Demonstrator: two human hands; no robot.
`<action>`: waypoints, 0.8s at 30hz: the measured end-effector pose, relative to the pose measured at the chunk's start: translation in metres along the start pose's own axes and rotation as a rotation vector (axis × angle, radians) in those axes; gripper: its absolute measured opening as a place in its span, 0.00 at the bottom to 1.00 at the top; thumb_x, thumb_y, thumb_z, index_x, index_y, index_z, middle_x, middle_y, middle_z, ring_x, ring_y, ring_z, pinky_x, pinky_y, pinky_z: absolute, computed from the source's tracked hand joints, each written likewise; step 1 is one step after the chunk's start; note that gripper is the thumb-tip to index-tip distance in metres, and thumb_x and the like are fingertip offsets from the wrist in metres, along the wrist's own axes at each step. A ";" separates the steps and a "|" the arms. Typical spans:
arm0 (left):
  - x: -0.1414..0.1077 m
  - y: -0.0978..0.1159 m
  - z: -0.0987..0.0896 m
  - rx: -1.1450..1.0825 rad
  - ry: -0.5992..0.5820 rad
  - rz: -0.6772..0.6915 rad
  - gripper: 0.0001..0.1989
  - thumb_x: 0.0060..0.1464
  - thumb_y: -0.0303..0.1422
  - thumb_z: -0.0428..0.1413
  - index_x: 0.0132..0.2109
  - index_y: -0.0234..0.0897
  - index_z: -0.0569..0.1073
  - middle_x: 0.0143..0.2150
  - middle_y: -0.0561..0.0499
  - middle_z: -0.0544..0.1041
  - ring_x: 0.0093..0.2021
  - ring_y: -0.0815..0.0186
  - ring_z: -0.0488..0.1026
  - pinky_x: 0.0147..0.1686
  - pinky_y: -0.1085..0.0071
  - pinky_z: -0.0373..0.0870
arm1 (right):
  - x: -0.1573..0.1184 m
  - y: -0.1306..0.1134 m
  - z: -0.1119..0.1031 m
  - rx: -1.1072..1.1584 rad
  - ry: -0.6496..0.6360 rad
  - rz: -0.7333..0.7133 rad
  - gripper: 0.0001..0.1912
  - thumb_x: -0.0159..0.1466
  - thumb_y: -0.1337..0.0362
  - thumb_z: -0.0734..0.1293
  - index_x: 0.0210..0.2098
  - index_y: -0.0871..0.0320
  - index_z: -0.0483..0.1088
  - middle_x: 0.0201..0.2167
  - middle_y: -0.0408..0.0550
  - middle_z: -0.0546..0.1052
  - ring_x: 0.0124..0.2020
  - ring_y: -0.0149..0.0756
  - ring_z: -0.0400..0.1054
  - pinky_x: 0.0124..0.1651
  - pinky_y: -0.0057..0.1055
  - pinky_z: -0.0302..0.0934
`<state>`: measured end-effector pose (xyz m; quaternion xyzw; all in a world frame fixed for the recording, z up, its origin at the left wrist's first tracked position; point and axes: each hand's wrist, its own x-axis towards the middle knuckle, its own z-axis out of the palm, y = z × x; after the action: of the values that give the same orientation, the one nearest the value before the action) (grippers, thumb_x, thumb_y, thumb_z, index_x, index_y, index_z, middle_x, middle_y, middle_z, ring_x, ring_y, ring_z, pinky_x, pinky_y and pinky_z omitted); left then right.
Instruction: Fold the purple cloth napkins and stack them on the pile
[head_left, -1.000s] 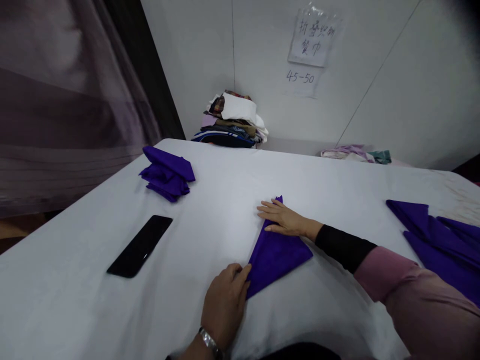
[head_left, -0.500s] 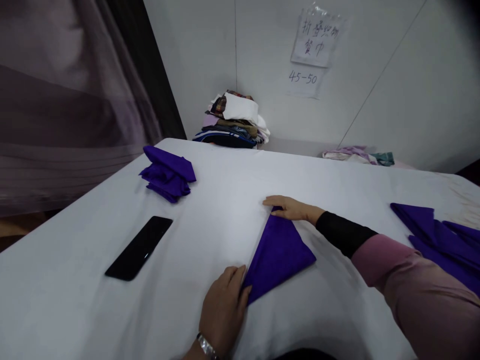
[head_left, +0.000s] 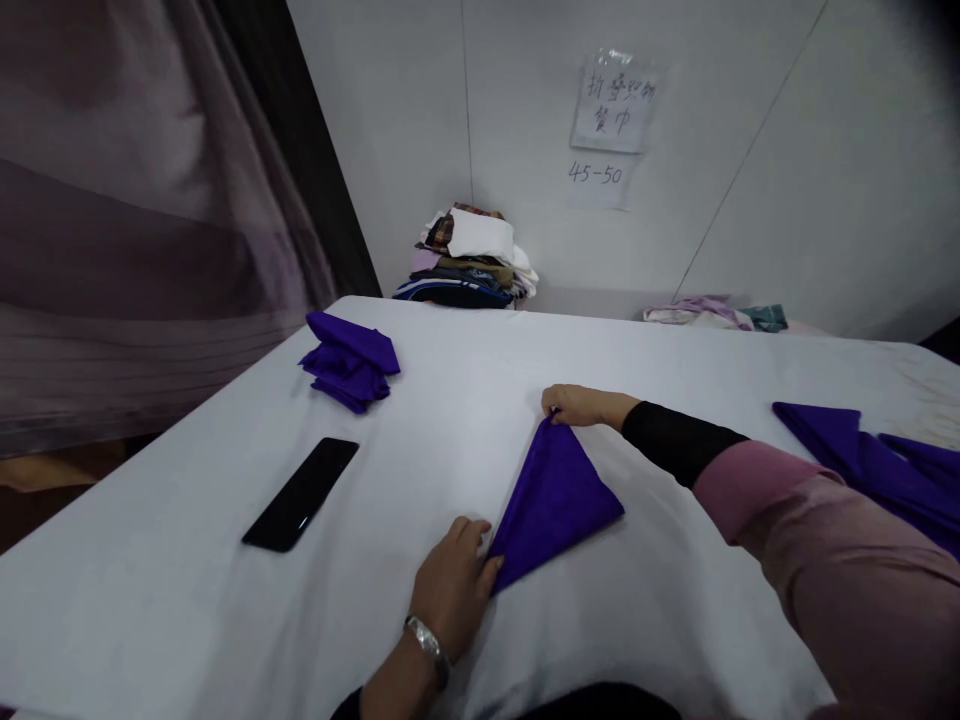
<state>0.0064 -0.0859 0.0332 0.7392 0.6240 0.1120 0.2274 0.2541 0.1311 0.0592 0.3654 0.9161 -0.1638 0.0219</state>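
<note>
A purple cloth napkin (head_left: 557, 505), folded into a triangle, lies on the white-covered table. My right hand (head_left: 576, 404) pinches its far corner between thumb and curled fingers. At the near left corner, my left hand (head_left: 454, 580) has its thumb on the cloth, with its bent fingers beside the left edge. A silver bracelet (head_left: 427, 640) circles the left wrist. The napkin's third corner lies free, pointing right.
A black phone (head_left: 301, 495) lies left of my hands. Behind it sits a folded purple napkin bundle (head_left: 352, 360). More purple napkins (head_left: 877, 470) lie at the right. Stacked clothes (head_left: 472, 260) and other cloths (head_left: 705, 312) are beyond the table's far edge, below a paper sign (head_left: 613, 105).
My right hand has closed from spread fingers into a pinch on the far corner. The left hand's fingers have lifted and bent slightly, while its thumb stays at the near corner.
</note>
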 end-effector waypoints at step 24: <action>0.048 0.006 -0.044 0.503 0.466 0.552 0.12 0.58 0.24 0.43 0.40 0.36 0.70 0.34 0.49 0.73 0.38 0.63 0.68 0.44 0.64 0.58 | -0.187 -0.054 0.003 -0.340 0.740 -0.032 0.12 0.65 0.69 0.55 0.36 0.53 0.69 0.40 0.48 0.74 0.44 0.41 0.67 0.50 0.45 0.59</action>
<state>0.0014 -0.0317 0.0689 0.8655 0.4457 0.1768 -0.1451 0.3543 -0.0305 0.1021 0.3763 0.8818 0.1322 -0.2515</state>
